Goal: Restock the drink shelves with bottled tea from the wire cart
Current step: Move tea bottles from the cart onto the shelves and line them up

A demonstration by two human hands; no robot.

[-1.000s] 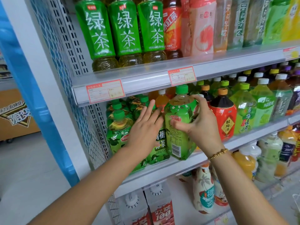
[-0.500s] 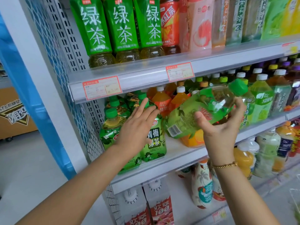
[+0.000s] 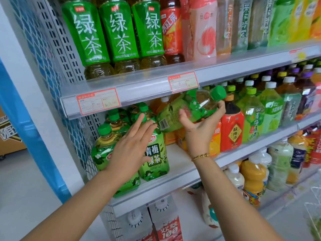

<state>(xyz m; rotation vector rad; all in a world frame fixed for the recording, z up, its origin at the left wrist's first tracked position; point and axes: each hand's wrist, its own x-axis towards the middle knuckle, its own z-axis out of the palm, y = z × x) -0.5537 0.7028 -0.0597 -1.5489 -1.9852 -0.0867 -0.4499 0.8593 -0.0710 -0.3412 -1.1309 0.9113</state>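
My right hand point(image 3: 199, 126) grips a green-label tea bottle point(image 3: 189, 108) with a green cap, tipped nearly sideways, cap to the right, just under the upper shelf's price rail. Its base points toward the gap on the middle shelf point(image 3: 173, 178). My left hand point(image 3: 128, 146) lies flat with straight fingers against the upright green tea bottles point(image 3: 156, 159) standing at the left of that shelf. More green-capped bottles stand behind them, partly hidden by my hand.
Large green tea bottles point(image 3: 119, 32) fill the upper shelf. A red-label bottle point(image 3: 231, 131) and orange drinks point(image 3: 214, 141) stand right of the gap. Juice bottles and cartons point(image 3: 166, 228) sit on the lower shelf. A wire cart corner point(image 3: 312, 214) shows at the bottom right.
My right hand lifted the tea bottle off the shelf front and tilted it from upright to nearly horizontal. My left hand stayed pressed on the standing bottles.
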